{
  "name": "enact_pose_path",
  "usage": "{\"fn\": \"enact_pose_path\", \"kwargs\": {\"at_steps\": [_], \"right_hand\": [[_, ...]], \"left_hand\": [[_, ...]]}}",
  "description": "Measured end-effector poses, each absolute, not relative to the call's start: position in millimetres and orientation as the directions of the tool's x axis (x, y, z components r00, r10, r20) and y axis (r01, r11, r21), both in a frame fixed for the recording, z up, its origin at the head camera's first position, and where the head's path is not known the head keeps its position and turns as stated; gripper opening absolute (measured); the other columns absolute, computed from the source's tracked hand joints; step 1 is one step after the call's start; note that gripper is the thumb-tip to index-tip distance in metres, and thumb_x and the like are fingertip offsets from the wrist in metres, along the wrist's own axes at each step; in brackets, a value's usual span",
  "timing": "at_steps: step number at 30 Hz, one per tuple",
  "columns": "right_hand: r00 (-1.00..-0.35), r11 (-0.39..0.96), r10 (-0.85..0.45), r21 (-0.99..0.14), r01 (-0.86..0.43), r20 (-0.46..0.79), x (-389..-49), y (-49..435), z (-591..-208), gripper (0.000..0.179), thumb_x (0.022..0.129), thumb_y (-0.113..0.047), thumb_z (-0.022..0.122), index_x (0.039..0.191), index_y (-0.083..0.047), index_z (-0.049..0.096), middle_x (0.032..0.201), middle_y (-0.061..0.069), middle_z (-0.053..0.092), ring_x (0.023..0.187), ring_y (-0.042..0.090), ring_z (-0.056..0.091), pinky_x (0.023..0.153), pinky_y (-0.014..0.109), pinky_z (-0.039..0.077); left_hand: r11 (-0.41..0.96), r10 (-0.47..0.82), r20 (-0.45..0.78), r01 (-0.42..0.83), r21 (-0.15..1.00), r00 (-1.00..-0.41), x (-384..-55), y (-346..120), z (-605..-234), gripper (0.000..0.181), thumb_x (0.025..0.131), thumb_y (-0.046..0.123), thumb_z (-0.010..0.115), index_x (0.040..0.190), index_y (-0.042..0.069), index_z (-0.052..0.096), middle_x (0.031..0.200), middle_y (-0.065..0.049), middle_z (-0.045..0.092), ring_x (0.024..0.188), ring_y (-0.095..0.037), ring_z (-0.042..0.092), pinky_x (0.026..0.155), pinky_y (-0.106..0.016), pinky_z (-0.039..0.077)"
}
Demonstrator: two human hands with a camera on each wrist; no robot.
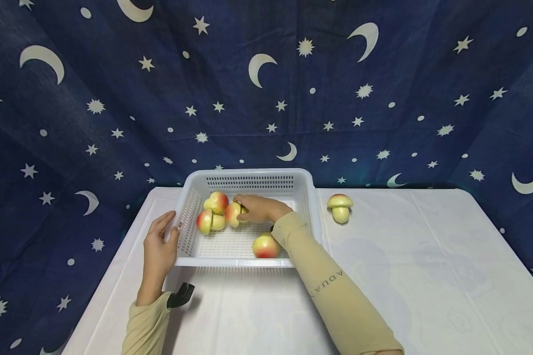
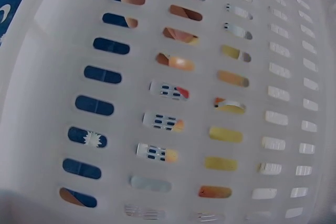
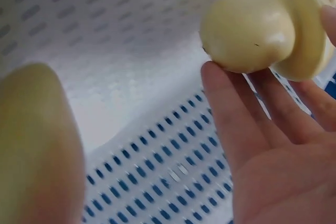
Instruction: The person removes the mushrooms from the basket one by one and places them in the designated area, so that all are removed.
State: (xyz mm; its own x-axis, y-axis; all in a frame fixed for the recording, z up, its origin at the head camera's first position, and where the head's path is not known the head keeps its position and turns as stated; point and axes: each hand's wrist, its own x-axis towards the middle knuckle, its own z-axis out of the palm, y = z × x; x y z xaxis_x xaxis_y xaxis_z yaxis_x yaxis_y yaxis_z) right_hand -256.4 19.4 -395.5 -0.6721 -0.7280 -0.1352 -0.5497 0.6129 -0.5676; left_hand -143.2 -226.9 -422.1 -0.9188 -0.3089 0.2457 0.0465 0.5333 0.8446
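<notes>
A white perforated plastic basket (image 1: 237,263) holds several toy mushrooms with yellow stems and red-and-yellow caps. Inside it, my right hand (image 1: 262,209) grips one toy mushroom (image 1: 232,215) by the cap; the right wrist view shows its pale rounded stem (image 3: 247,30) above the fingers. Just left of this one lie a second mushroom (image 1: 219,202) and a third (image 1: 204,222). Another mushroom (image 1: 266,246) sits near the basket's front wall, partly behind my right forearm. Against the basket's left side is my left hand (image 1: 158,249), fingers extended and thumb at the rim.
On the white-covered table (image 1: 408,276), one more toy mushroom (image 1: 340,207) stands to the right of the basket. A dark blue curtain (image 1: 231,84) with moons and stars hangs directly behind the table. A black strap (image 1: 181,295) sticks out from the left sleeve.
</notes>
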Motion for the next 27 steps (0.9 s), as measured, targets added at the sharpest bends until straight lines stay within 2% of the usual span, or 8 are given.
{"fn": "enact_pose_path", "kwargs": {"at_steps": [10, 18, 27], "right_hand": [[-0.659, 0.581, -0.749, -0.549, -0.601, -0.072, -250, 28, -385, 0.036, 0.097, -0.017, 0.063, 0.128, -0.003, 0.052, 0.104, 0.004, 0.057, 0.096, 0.017, 0.052, 0.088, 0.027, 0.044], [-0.646, 0.511, -0.764, -0.597, -0.618, 0.015, -244, 38, -376, 0.023, 0.096, -0.011, 0.061, 0.117, -0.002, 0.056, 0.096, 0.004, 0.055, 0.09, 0.016, 0.051, 0.082, 0.024, 0.043], [-0.669, 0.533, -0.743, -0.577, -0.619, 0.031, -236, 52, -369, 0.028, 0.098, -0.014, 0.06, 0.124, -0.004, 0.054, 0.103, 0.004, 0.058, 0.095, 0.017, 0.054, 0.089, 0.029, 0.048]], "left_hand": [[0.536, -0.308, 0.245, 0.045, 0.843, -0.919, -144, -226, -422, 0.044, 0.095, -0.005, 0.048, 0.139, -0.006, 0.052, 0.146, -0.019, 0.047, 0.141, -0.037, 0.04, 0.117, -0.053, 0.031], [0.534, -0.313, 0.247, 0.045, 0.844, -0.917, -143, -226, -422, 0.044, 0.095, -0.006, 0.047, 0.139, -0.006, 0.052, 0.146, -0.019, 0.047, 0.141, -0.037, 0.04, 0.117, -0.053, 0.031], [0.54, -0.315, 0.242, 0.036, 0.841, -0.918, -144, -226, -423, 0.044, 0.095, -0.005, 0.048, 0.139, -0.005, 0.052, 0.146, -0.019, 0.047, 0.141, -0.038, 0.04, 0.116, -0.055, 0.031]]}}
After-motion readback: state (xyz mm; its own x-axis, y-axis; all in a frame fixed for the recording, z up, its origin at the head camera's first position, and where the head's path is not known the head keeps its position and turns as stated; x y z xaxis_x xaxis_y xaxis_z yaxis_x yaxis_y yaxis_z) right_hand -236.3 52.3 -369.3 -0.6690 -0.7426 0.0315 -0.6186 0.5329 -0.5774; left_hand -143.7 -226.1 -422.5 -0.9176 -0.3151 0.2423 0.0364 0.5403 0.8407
